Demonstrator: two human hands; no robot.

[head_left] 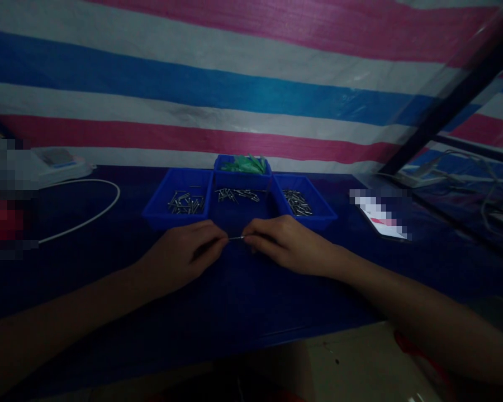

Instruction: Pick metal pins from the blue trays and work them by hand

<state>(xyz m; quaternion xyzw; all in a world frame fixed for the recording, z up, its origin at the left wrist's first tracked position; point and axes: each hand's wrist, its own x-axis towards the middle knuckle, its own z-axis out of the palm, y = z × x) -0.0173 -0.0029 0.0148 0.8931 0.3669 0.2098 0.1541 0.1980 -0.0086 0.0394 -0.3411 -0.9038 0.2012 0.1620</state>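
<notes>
My left hand (188,251) and my right hand (283,243) face each other above the blue table, fingertips pinched. Between them runs a thin, shiny metal pin (235,238), its left end in my left fingers and its right end at my right fingertips. Whether it is one piece or two joined is too small to tell. Just beyond my hands, small metal pins (237,195) lie loose on the table. A blue bin (157,201) with metal pins is at the left, and another blue bin (322,204) with similar pieces is at the right.
Behind the loose pins, a third blue bin (243,180) holds green plastic packets (251,164). A lit phone (381,218) lies at the right. A white cable (109,207) curves across the left of the table (218,312). A striped sheet (251,95) hangs behind.
</notes>
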